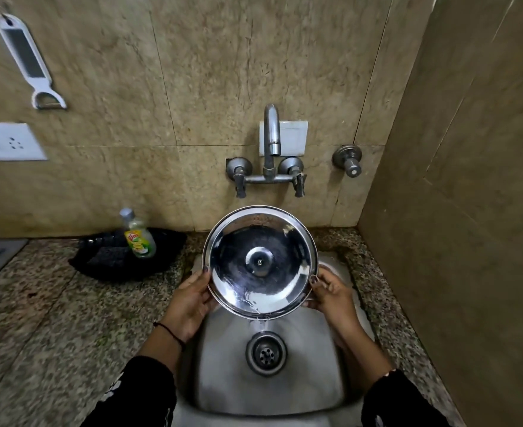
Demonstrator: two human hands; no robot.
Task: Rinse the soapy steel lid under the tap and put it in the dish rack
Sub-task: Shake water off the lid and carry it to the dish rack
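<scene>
Two hands point(189, 300) point(331, 295), steel lid point(259, 262), probably "Vim" bottle point(138, 237)

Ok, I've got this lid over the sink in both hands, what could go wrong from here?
1. The steel lid is wet and held only at its rim by the left hand and right hand, so it could slip into the sink.
2. Water runs off its lower edge; moving it sideways may drip on the counter.
3. No dish rack is visible, so you may have to turn away while carrying it.
</scene>
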